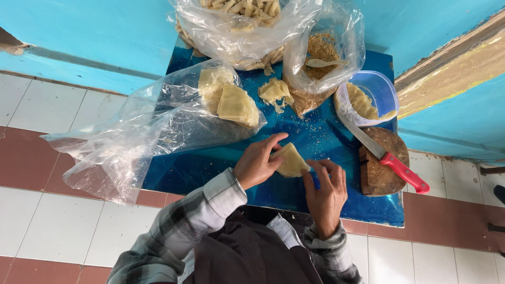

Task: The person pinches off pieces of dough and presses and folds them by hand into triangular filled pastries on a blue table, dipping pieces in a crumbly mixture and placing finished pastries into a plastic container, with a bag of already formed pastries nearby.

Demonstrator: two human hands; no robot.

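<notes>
Both hands on the pale folded dough wrapper (291, 160) lying mid blue worktop (210, 168): left hand (258, 164) pinches its left edge, right hand (326, 189) fingertips close on its right corner, red-handled knife (386, 156) further right.

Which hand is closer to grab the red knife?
Probably the right hand: it is on the knife's side, while the left hand presses the dough farther away.

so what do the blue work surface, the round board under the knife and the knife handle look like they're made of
Blue work surface: looks like glossy plastic sheet or foil, given its mirror-like reflections. Round board: dark, worn wood, matte with a rough cut notch. Knife handle: smooth red, probably plastic; the blade looks like steel.
</notes>
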